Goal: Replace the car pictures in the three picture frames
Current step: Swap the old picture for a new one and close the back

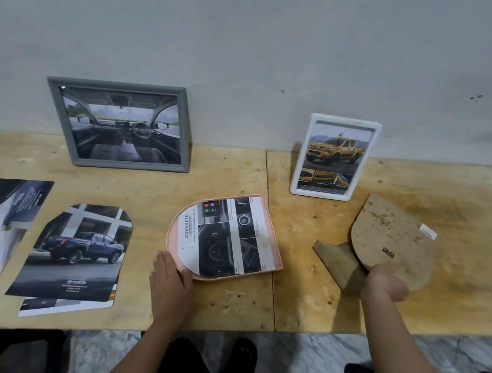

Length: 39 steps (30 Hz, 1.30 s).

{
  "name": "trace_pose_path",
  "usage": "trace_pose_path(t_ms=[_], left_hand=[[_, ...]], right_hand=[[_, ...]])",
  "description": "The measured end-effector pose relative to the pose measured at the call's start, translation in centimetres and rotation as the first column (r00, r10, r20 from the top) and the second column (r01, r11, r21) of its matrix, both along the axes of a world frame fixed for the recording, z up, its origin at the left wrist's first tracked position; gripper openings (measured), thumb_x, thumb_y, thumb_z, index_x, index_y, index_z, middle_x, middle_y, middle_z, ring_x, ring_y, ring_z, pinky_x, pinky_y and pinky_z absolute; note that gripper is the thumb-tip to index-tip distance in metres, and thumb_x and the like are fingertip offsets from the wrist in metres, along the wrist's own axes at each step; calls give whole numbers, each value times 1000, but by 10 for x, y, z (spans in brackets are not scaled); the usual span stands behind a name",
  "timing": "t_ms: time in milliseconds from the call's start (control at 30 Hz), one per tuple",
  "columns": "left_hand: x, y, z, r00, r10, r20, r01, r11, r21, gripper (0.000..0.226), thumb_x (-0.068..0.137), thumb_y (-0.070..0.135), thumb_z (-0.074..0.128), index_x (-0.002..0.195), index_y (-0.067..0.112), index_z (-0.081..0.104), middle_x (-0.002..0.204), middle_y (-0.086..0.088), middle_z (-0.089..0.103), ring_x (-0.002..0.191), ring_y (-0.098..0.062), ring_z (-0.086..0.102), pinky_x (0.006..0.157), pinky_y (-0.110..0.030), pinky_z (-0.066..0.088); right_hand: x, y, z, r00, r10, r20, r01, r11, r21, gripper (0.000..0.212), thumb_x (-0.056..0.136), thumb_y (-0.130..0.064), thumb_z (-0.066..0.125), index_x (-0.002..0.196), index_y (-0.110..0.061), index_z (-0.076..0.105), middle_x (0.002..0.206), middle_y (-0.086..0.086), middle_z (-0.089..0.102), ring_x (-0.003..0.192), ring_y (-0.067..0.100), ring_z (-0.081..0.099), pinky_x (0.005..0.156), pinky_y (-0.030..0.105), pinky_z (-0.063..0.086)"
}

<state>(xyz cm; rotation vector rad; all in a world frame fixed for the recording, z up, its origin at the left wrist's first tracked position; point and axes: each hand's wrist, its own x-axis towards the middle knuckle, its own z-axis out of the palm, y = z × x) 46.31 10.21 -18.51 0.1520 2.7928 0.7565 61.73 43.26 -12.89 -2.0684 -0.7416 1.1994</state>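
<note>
Left hand [171, 278], fingers flat, touches the pink arched picture frame [271, 239]; right hand [385, 283] grasps the brown arched fibreboard backing [394, 244].

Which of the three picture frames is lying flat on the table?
The pink arched frame, lying face up by the left hand. The grey frame and the white frame both stand upright instead.

The print [222, 238] in the pink arched frame [271, 239] carries the heading "ADVANCED" in dark capitals near its curved end; adjacent smaller lines are illegible. The arch-cut pickup picture [75, 248] bears a white "TOYOTA" wordmark with emblem near its lower edge; lines beneath are unreadable. Captions on the yellow pickup sheet [333, 155] are illegible.
</note>
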Motion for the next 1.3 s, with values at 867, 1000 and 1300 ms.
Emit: trace_pose_path(t_ms=[867, 1000, 1300], left_hand=[[-6, -20, -4, 995, -92, 34, 89, 993, 77, 70, 95, 43, 38, 150, 12, 7, 159, -4, 9, 147, -20, 6, 117, -34, 13], [-7, -20, -2, 994, -104, 31, 102, 992, 69, 68, 96, 42, 38, 149, 11, 10, 158, -6, 11, 147, -21, 7, 117, -36, 14], [-3, -18, 4, 997, -79, 4, 78, 994, 78, 58, 97, 31, 37, 148, 10, 17, 157, -7, 18, 146, -23, 14, 117, -35, 15]], right_hand=[[-133, -121, 10, -168, 889, 426, -951, -34, -306, 60, 77, -45, 68, 118, -7, 46, 119, 15, 52, 112, 32, 47, 91, 42, 46], [-132, -115, 18, 43, 963, 265, -987, 82, -138, 25, 88, -23, 61, 104, -10, 46, 109, 11, 59, 85, 22, 58, 65, 34, 52], [-129, -95, 52, 75, 995, 72, -990, 66, 125, 13, 92, -6, 51, 103, -11, 49, 110, 8, 57, 95, 25, 58, 69, 33, 50]])
